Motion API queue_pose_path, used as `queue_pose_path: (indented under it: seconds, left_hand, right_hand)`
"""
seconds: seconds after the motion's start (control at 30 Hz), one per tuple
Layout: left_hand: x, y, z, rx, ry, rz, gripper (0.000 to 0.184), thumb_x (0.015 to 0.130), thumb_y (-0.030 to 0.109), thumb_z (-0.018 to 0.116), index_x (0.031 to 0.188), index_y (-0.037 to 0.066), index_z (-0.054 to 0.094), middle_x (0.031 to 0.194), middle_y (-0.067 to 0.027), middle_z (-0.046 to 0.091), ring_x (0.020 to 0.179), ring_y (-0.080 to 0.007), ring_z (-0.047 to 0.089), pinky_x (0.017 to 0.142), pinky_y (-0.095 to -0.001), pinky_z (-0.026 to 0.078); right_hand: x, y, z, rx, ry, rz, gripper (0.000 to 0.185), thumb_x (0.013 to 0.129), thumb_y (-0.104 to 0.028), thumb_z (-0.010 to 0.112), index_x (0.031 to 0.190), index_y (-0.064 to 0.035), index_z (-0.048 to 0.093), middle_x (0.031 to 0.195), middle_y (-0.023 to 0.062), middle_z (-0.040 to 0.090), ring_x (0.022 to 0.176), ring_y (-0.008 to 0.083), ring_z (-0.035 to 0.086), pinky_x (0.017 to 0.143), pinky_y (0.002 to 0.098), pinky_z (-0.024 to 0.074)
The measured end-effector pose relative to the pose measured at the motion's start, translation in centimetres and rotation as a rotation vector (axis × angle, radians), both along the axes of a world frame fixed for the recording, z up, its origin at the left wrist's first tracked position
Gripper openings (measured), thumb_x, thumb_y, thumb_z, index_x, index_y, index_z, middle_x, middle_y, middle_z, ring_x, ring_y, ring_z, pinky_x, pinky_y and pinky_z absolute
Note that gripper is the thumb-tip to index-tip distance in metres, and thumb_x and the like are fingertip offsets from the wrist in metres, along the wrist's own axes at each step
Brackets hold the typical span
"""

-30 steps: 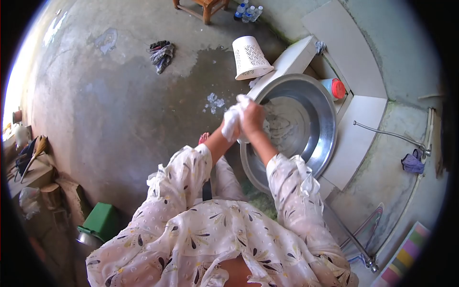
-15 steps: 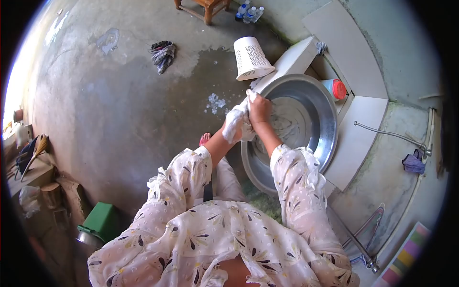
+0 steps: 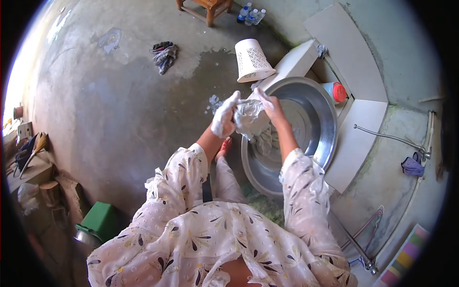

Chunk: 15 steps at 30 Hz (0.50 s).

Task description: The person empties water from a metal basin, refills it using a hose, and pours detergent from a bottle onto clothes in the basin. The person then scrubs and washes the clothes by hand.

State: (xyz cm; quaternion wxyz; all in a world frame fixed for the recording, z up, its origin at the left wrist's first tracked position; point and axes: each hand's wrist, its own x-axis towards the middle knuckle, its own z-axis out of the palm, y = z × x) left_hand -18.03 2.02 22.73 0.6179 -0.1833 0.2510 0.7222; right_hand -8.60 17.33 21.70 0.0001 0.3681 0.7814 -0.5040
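Observation:
A wet, foamy white cloth [image 3: 250, 116] is stretched between my hands, over the left rim of a large metal basin [image 3: 326, 143]. My left hand [image 3: 225, 116], coated in white suds, grips the cloth's left side. On the other side my right hand [image 3: 271, 108] is closed on the cloth, with suds along its thumb. The cloth's lower part hangs down into the basin. Shallow, cloudy liquid seems to cover the basin's bottom.
An upturned white basket [image 3: 253, 61] stands beyond the basin, near a red-lidded container [image 3: 338, 92]. A dark crumpled cloth [image 3: 164, 57] lies on the floor. Bottles [image 3: 251, 16] stand by a wooden stool [image 3: 209, 8]. A green bin [image 3: 99, 221] is at lower left. A tap hose [image 3: 389, 133] juts from the right wall.
The hands were close together on the bunched cloth; now they are apart with the cloth spread between them. Its lower part now hangs into the basin.

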Motion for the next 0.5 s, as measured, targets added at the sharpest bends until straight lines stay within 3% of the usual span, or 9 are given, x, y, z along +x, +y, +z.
queue_pose_path:
  seconds: [0.03, 0.07, 0.1, 0.13, 0.17, 0.27, 0.33, 0.4, 0.5]
  left_hand:
    - [-0.3, -0.5, -0.4, 0.043, 0.009, 0.065, 0.040, 0.091, 0.038, 0.050, 0.097, 0.001, 0.060, 0.092, -0.0118, 0.066, 0.083, -0.0233, 0.063, 0.078, -0.0384, 0.051]
    - [-0.5, -1.0, -0.8, 0.086, 0.019, 0.130, 0.038, 0.092, 0.036, 0.049, 0.097, 0.000, 0.060, 0.092, -0.0121, 0.066, 0.085, -0.0241, 0.063, 0.080, -0.0391, 0.051]
    - [-0.5, -1.4, -2.5, 0.142, 0.058, 0.091, 0.041, 0.095, 0.038, 0.043, 0.108, 0.002, 0.056, 0.107, -0.0108, 0.062, 0.097, -0.0246, 0.059, 0.089, -0.0379, 0.046]
    - [-0.4, -1.2, -2.6, 0.104, 0.014, 0.117, 0.038, 0.094, 0.036, 0.045, 0.106, 0.001, 0.056, 0.104, -0.0120, 0.063, 0.095, -0.0251, 0.060, 0.087, -0.0389, 0.047]
    - [-0.1, -0.8, -2.6, 0.067, -0.031, 0.141, 0.036, 0.094, 0.033, 0.046, 0.103, 0.000, 0.057, 0.102, -0.0131, 0.063, 0.092, -0.0256, 0.061, 0.085, -0.0399, 0.048]
    - [0.2, 0.0, -3.2, 0.018, -0.116, 0.196, 0.034, 0.094, 0.034, 0.046, 0.104, 0.003, 0.057, 0.097, -0.0094, 0.062, 0.089, -0.0237, 0.060, 0.083, -0.0385, 0.048]
    - [0.0, 0.7, -3.3, -0.071, -0.253, 0.280, 0.031, 0.093, 0.033, 0.048, 0.096, 0.004, 0.059, 0.087, -0.0070, 0.063, 0.080, -0.0228, 0.060, 0.074, -0.0367, 0.050]
    - [-0.2, -0.1, -5.0, -0.125, -0.033, 0.137, 0.026, 0.089, 0.027, 0.056, 0.068, 0.011, 0.057, 0.059, 0.0024, 0.054, 0.057, -0.0177, 0.054, 0.048, -0.0312, 0.042]
    - [3.9, 1.6, -5.4, -0.033, 0.109, 0.225, 0.011, 0.087, 0.015, 0.050, 0.085, 0.008, 0.059, 0.077, -0.0038, 0.060, 0.068, -0.0200, 0.058, 0.062, -0.0330, 0.047]
  right_hand:
    - [0.5, 0.1, 0.8, -0.399, 0.094, -0.093, 0.037, 0.084, -0.035, 0.065, 0.098, -0.0015, 0.063, 0.075, 0.0028, 0.059, 0.071, 0.0084, 0.046, 0.067, 0.0260, 0.0419]
    - [0.9, -0.3, 0.8, -0.395, 0.164, -0.061, 0.034, 0.084, -0.033, 0.065, 0.096, -0.0007, 0.062, 0.077, 0.0007, 0.058, 0.073, 0.0086, 0.046, 0.068, 0.0255, 0.0417]
    - [1.3, -0.6, 0.6, -0.388, 0.233, -0.032, 0.032, 0.085, -0.030, 0.065, 0.095, 0.0002, 0.060, 0.079, -0.0013, 0.058, 0.074, 0.0089, 0.046, 0.070, 0.0249, 0.0415]
    - [1.6, -0.6, 0.1, -0.380, 0.303, -0.006, 0.030, 0.085, -0.028, 0.065, 0.093, 0.0010, 0.059, 0.080, -0.0034, 0.057, 0.076, 0.0091, 0.046, 0.071, 0.0244, 0.0413]
    - [1.4, -0.9, -1.5, -0.354, 0.312, -0.162, 0.018, 0.086, -0.020, 0.062, 0.088, -0.0021, 0.058, 0.084, 0.0005, 0.060, 0.078, 0.0109, 0.052, 0.071, 0.0273, 0.0434]
    - [-0.6, -4.1, -0.7, 0.271, 0.478, -0.173, 0.016, 0.082, -0.017, 0.064, 0.091, -0.0053, 0.058, 0.080, 0.0072, 0.062, 0.076, 0.0193, 0.061, 0.067, 0.0321, 0.0459]
    - [-0.8, -7.9, 1.9, 0.172, 0.428, 0.096, 0.025, 0.078, -0.017, 0.067, 0.098, -0.0020, 0.060, 0.082, 0.0138, 0.063, 0.077, 0.0224, 0.062, 0.070, 0.0329, 0.0472]
    - [-1.8, -11.0, 5.1, 0.504, 0.141, 0.250, 0.016, 0.075, -0.011, 0.063, 0.088, -0.0026, 0.063, 0.077, 0.0187, 0.063, 0.072, 0.0371, 0.061, 0.065, 0.0408, 0.0488]
    - [-1.5, -6.9, -1.1, 0.599, 0.021, 0.050, 0.014, 0.077, -0.022, 0.059, 0.079, -0.0090, 0.064, 0.071, 0.0155, 0.063, 0.067, 0.0343, 0.063, 0.060, 0.0434, 0.0503]
